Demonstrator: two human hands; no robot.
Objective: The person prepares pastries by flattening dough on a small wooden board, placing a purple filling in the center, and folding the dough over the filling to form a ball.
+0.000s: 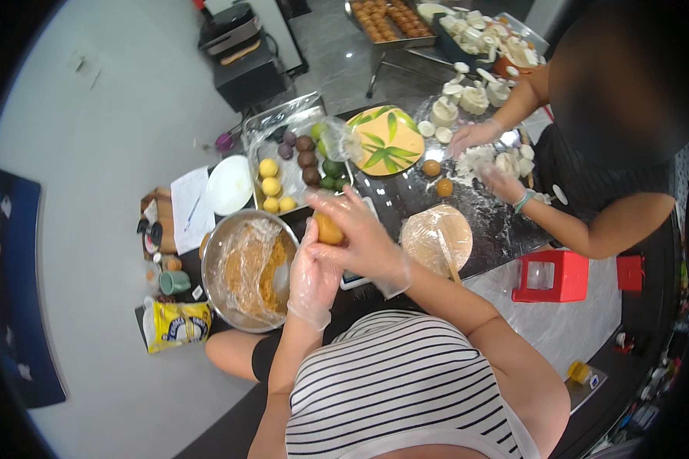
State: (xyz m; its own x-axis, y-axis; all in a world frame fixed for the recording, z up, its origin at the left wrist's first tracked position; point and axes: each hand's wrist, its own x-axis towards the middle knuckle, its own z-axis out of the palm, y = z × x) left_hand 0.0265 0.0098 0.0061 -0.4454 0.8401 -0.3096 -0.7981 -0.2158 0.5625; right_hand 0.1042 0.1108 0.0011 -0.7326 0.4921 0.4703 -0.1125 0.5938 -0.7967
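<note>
An orange-brown ball of filling (328,228) is held between my two hands, both in clear plastic gloves. My left hand (317,269) is under and beside it, palm up. From the right, my right hand (363,229) lies against the ball, fingers stretched. A steel mixing bowl (208,281) with orange filling (273,269) partly under plastic wrap stands left of my hands. Just beyond them, a metal tray (307,103) lined with plastic holds yellow, brown, purple and green balls. Two more orange-brown balls (431,167) lie on the dark table, farther right.
Across the table, a co-worker's gloved hands (502,182) are at white dough pieces and flour. Nearby are a leaf-patterned plate (386,140), a wrapped round board (436,238), white moulds (473,100), a white bowl (229,185), paper with a pen (193,215) and a yellow bag (178,326).
</note>
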